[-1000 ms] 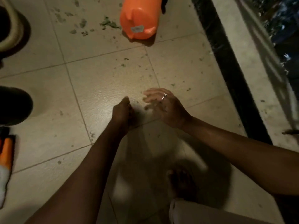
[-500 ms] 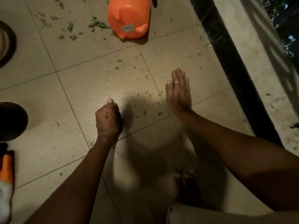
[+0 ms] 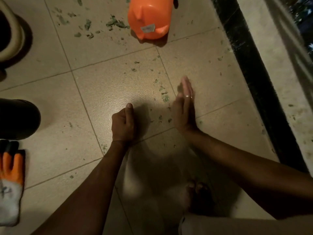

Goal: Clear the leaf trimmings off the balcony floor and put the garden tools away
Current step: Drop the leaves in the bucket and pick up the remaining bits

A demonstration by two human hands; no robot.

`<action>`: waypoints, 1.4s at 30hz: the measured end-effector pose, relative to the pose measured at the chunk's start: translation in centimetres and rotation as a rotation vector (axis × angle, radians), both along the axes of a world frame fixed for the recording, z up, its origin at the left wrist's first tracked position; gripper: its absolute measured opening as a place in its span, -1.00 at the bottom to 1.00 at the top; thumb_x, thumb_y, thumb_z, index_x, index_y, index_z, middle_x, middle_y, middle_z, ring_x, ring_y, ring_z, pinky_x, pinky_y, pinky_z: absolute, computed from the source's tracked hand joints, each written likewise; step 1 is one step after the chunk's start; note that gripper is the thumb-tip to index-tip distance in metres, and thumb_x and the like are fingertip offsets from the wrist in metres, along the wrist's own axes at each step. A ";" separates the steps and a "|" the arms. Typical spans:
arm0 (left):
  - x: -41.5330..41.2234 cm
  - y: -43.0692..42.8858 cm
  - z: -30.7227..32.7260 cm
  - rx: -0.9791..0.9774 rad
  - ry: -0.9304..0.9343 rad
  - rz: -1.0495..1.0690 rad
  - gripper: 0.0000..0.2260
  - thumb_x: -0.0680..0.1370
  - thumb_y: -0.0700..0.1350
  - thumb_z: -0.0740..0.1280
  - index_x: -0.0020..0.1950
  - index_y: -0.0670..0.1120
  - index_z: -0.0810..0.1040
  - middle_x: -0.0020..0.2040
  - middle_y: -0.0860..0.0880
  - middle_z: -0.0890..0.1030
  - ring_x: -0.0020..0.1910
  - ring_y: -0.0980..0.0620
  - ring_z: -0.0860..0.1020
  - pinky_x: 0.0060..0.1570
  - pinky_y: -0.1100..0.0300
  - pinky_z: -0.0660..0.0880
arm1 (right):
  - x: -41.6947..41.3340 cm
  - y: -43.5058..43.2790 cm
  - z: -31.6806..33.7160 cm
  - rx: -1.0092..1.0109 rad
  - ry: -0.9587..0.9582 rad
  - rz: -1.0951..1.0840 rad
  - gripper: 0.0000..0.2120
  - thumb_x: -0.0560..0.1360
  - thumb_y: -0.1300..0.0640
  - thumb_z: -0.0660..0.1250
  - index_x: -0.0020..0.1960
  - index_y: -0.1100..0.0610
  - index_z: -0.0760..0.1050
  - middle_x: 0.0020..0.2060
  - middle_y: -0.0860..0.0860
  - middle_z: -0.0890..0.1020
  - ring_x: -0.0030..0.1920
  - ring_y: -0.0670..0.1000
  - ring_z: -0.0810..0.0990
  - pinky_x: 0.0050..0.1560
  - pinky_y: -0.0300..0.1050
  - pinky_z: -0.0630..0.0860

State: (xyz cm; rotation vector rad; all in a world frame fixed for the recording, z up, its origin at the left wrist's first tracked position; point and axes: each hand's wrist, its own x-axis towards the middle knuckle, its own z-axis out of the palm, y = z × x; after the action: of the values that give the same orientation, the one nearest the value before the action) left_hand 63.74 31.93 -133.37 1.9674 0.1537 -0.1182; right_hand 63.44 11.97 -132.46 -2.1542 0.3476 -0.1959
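We set our right hand [image 3: 184, 107] on edge, fingers straight, seemingly to rake the leaf trimmings [image 3: 164, 96] on the balcony floor [image 3: 105, 92] toward our left hand [image 3: 122, 122], a closed fist; whether it holds scraps we cannot tell. Half a second ago the right palm lay flat. More trimmings lie beside the orange can [image 3: 149, 17].

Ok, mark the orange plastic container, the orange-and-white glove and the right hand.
orange plastic container [image 3: 149, 16]: head view, side wall.
orange-and-white glove [image 3: 10, 192]: head view, white lower part.
right hand [image 3: 183, 109]: head view, back of hand.
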 end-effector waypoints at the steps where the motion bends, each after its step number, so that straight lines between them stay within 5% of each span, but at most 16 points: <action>1: 0.0 0.0 -0.1 -0.003 -0.001 0.005 -0.54 0.70 0.05 0.10 -0.42 0.05 0.28 -0.49 0.07 0.31 -0.51 0.15 0.33 -0.44 0.33 0.18 | -1.7 -0.4 -0.4 -0.034 0.032 -0.028 -0.51 0.72 0.07 -0.02 0.63 0.11 0.07 0.62 0.04 0.13 0.62 0.01 0.07 0.58 0.30 -0.01; 5: 0.0 0.0 -0.4 -0.010 0.008 0.018 -0.54 0.70 0.05 0.09 -0.41 0.04 0.30 -0.49 0.06 0.33 -0.51 0.15 0.33 -0.43 0.30 0.18 | -3.9 1.4 -2.3 -0.252 0.144 -0.125 -0.37 0.68 -0.19 -0.17 0.62 0.15 0.12 0.62 0.05 0.13 0.63 -0.01 0.00 0.60 0.22 -0.12; 10: 0.2 0.1 -0.5 -0.035 0.003 0.030 -0.51 0.67 0.18 0.05 -0.40 0.01 0.33 -0.49 0.01 0.36 -0.50 0.09 0.31 -0.42 0.18 0.23 | 1.2 6.0 -2.4 -0.340 0.094 -0.162 -0.42 0.68 -0.11 -0.09 0.59 0.16 0.19 0.58 0.10 0.25 0.62 0.05 0.08 0.60 0.21 -0.04; 15: 0.1 -0.2 -0.2 -0.059 0.009 0.058 -0.54 0.71 0.03 0.09 -0.40 0.06 0.35 -0.48 0.06 0.39 -0.50 0.13 0.36 -0.42 0.20 0.27 | 5.8 9.6 -2.4 -0.231 0.018 -0.130 -0.43 0.66 -0.08 -0.02 0.56 0.21 0.27 0.54 0.13 0.33 0.60 0.10 0.15 0.60 0.16 -0.01; 20: -0.3 -0.2 -0.2 -0.097 0.005 0.048 -0.50 0.71 0.11 0.09 -0.34 -0.10 0.49 -0.46 0.04 0.45 -0.47 0.10 0.41 -0.44 0.20 0.29 | 8.1 11.2 -2.2 -0.081 -0.014 0.196 -0.44 0.65 -0.06 0.00 0.56 0.21 0.26 0.52 0.13 0.36 0.56 0.09 0.26 0.59 0.12 0.12; 26: 0.1 -0.3 0.3 -0.090 -0.021 0.098 -0.57 0.71 -0.01 0.15 -0.39 0.12 0.36 -0.51 0.12 0.34 -0.51 0.13 0.39 -0.46 0.36 0.21 | 11.9 9.3 -1.5 0.221 -0.111 0.417 -0.61 0.70 0.09 0.06 0.43 0.19 0.44 0.44 0.13 0.44 0.49 0.13 0.38 0.43 0.27 0.37; 30: 0.2 -0.3 0.1 -0.100 -0.054 0.084 -0.54 0.71 -0.12 0.17 -0.40 0.14 0.31 -0.53 0.13 0.29 -0.53 0.15 0.36 -0.46 0.40 0.17 | 16.4 4.4 -0.7 0.091 -0.032 0.399 -0.62 0.72 -0.02 0.04 0.39 0.04 0.51 0.42 -0.04 0.47 0.46 0.00 0.40 0.45 0.18 0.38; 34: 0.3 -0.3 0.1 -0.111 -0.078 0.086 -0.52 0.70 -0.13 0.17 -0.42 0.15 0.29 -0.56 0.13 0.28 -0.56 0.19 0.33 -0.47 0.42 0.15 | 19.0 3.1 -0.1 -0.215 0.058 0.632 -0.58 0.69 0.09 0.03 0.45 0.13 0.47 0.47 0.01 0.45 0.50 -0.11 0.30 0.56 0.01 0.19; 42: 0.3 -0.5 -0.3 -0.099 -0.070 0.086 -0.55 0.70 -0.08 0.16 -0.40 0.15 0.30 -0.51 0.14 0.43 -0.53 0.20 0.35 -0.44 0.39 0.16 | 14.8 4.8 -0.5 -0.273 0.055 1.065 -0.56 0.67 0.11 0.03 0.48 0.19 0.42 0.52 0.07 0.39 0.58 -0.04 0.21 0.60 0.05 0.08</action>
State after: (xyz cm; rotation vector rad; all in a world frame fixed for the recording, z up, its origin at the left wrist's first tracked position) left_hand 64.02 31.47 -133.64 1.8605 0.1827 -0.0004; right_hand 78.23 16.74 -132.97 -2.3153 -0.8448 0.4438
